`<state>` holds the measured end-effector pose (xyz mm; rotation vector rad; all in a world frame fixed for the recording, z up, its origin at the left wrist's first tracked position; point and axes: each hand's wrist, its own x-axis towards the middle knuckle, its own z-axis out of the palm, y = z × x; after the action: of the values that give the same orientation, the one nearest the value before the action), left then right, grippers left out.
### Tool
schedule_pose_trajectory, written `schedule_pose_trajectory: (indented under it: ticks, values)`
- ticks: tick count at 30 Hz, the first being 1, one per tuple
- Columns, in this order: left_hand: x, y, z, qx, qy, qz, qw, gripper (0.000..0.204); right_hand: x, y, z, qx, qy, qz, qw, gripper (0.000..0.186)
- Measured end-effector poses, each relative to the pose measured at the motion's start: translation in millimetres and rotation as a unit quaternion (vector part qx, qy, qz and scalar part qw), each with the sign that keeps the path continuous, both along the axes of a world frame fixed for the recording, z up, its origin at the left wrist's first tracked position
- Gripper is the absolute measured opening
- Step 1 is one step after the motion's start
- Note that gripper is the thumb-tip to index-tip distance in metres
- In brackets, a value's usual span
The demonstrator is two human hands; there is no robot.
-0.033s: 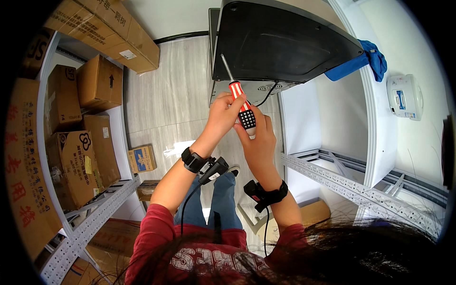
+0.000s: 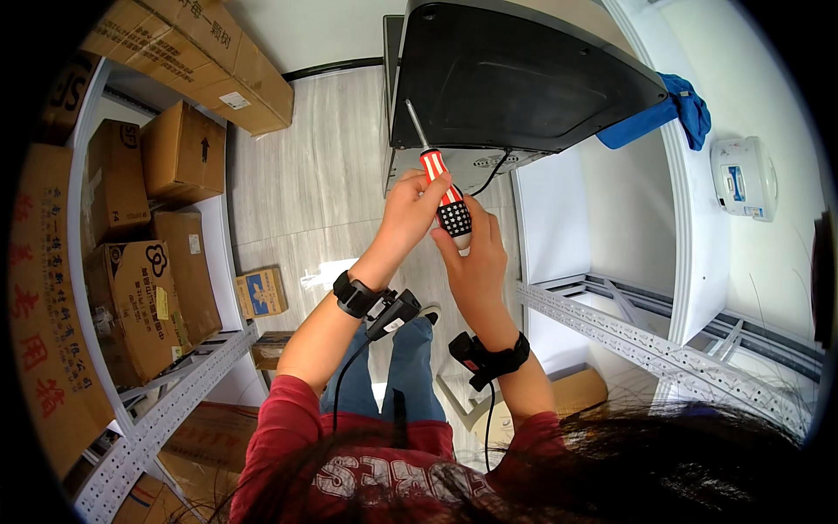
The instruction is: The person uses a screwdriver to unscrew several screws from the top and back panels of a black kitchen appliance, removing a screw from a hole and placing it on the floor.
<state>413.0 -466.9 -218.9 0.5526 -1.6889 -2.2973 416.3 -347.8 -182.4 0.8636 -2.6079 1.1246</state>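
A screwdriver (image 2: pixel 434 163) with a red-and-white striped handle and a black, white-starred rear section points up and away from me. Its metal shaft ends at the left side of a large black panel (image 2: pixel 515 83), which is the top face of a grey-black appliance; the tip seems to touch there. My left hand (image 2: pixel 406 210) is closed on the handle's striped part, thumb on top. At the rear section, the thumb and fingers of my right hand (image 2: pixel 476 249) close round the handle's end. A black cord (image 2: pixel 499 168) hangs beside the appliance.
Cardboard boxes (image 2: pixel 144 301) fill a metal shelf on the left, and a tall carton (image 2: pixel 218 61) stands behind. A small box (image 2: pixel 260 293) lies on the floor. To the right are a white shelf frame (image 2: pixel 611 319), a blue cloth (image 2: pixel 650 122) and a white appliance (image 2: pixel 744 179).
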Motion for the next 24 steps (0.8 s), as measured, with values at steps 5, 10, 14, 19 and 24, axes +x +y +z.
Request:
schedule_pose_trajectory:
  ticks: [5, 10, 14, 19, 24]
  values:
    - [2, 2, 1, 0.087, -0.034, -0.025, 0.995, 0.036, 2, 0, -2, -0.035, -0.207, -0.036, 0.977, 0.043]
    - [3, 2, 7, -0.08, -0.042, -0.001, 0.996, 0.038, -1, -1, -1, 0.061, 0.037, -0.032, 0.997, 0.04]
    - [-1, -1, 3, -0.08, -0.032, -0.017, 0.996, 0.039, -5, 3, 2, 0.069, 0.12, -0.018, 0.99, 0.041]
    - [-2, 2, 7, 0.047, -0.01, -0.016, 0.999, 0.04, -1, 3, 4, -0.071, -0.105, -0.037, 0.991, 0.043]
    - [4, -1, 13, -0.017, -0.027, -0.007, 0.999, 0.04, 1, -1, 11, 0.046, 0.0, -0.024, 0.999, 0.045]
